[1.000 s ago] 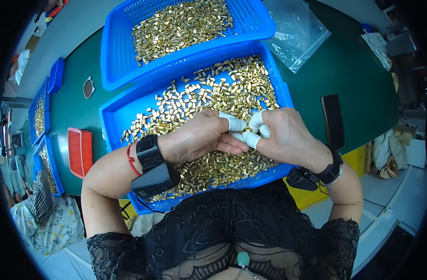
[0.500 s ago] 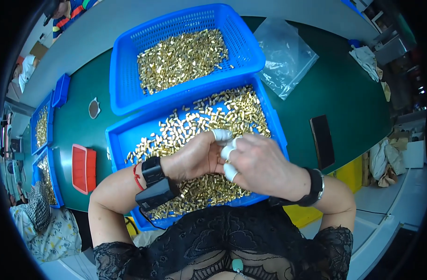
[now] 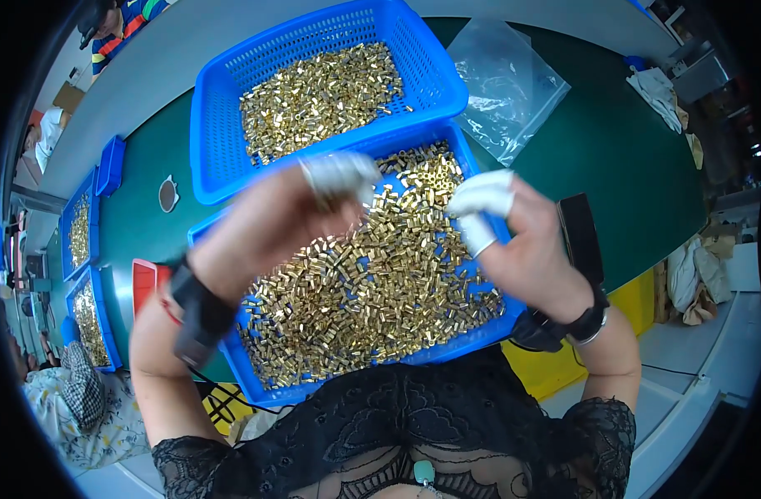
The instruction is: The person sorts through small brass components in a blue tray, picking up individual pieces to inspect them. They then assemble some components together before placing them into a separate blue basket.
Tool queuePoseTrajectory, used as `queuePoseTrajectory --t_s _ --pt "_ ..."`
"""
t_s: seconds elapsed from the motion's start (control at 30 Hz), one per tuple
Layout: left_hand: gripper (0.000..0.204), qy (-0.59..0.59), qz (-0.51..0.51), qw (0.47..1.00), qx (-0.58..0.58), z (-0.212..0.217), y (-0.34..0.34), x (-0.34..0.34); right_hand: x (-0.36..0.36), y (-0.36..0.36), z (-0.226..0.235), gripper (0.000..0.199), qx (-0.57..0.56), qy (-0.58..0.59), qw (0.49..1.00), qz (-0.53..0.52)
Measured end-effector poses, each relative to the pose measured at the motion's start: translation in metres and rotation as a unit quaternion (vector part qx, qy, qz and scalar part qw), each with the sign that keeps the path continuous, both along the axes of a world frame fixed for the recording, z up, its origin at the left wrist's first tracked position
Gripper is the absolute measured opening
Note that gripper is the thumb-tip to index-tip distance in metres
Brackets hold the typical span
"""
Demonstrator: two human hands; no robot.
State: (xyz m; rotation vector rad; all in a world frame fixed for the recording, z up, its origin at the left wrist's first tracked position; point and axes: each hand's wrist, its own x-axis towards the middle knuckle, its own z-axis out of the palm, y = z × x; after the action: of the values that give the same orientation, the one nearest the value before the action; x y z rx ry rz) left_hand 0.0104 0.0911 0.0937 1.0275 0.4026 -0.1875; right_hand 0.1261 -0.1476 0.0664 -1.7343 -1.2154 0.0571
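Note:
Small gold-coloured metal pieces, short and tube-like, lie spread over a shallow blue tray in front of me. My left hand is above the tray's far left part, with white covers on its fingertips. Motion smears its fingers, so I cannot make out whether they hold anything. Over the tray's right edge hovers my right hand, also with white fingertip covers. Its thumb and fingers are bent but apart, and nothing shows between them.
Behind the tray stands a deeper perforated blue basket holding more gold pieces. A clear plastic bag lies right of it. Beside my right hand is a dark flat phone-like object. A red bin sits left. Other people are at the left.
My hands were together over the tray and have moved apart: the left up and leftward, the right to the right. Pieces beneath them now show, spread more widely over the tray.

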Motion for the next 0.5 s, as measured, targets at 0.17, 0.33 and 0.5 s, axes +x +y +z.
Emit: queuePoseTrajectory --t_s 0.17,0.33,0.5 --pt "0.032 -0.15 0.096 0.908 0.378 0.03 0.076 0.05 0.016 -0.028 -0.015 0.02 -0.063 0.036 0.993 -0.093" --pt "0.022 -0.28 0.084 0.715 0.635 -0.008 0.029 0.05 0.018 -0.04 -0.032 0.019 -0.132 -0.028 0.984 -0.116" --pt "0.013 -0.276 -0.11 0.734 0.61 -0.063 -0.054 0.04 0.019 -0.036 -0.04 0.02 -0.207 -0.163 0.957 -0.118"
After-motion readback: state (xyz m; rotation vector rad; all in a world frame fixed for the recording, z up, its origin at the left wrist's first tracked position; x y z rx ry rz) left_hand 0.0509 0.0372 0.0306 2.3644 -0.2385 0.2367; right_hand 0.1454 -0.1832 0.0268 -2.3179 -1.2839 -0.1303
